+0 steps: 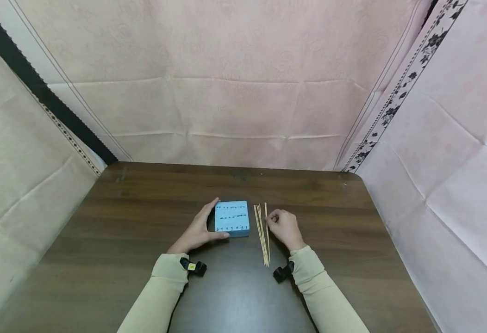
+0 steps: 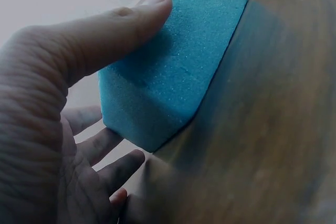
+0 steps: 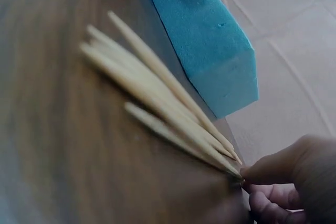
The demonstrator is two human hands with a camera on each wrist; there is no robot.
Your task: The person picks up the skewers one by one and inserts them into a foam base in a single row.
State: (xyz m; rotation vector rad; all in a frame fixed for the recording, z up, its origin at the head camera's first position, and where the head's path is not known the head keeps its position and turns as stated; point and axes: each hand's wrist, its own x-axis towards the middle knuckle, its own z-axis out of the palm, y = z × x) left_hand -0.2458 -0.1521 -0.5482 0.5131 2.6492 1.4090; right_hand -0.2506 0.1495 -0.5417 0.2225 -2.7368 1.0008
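A light-blue foam block with rows of small dark marks or holes on top rests on the table. My left hand holds it by its left side, the thumb along the near face and the fingers spread behind. To the block's right lie several thin wooden skewers, roughly parallel and pointing away from me. My right hand is at the rightmost skewer, with thumb and fingertips pinching it. In the right wrist view the pinch sits near the skewers' tapered ends.
The brown wood-grain table has its far edge along a pale cloth backdrop. Similar cloths hang at the left and right. Each wrist wears a small black camera.
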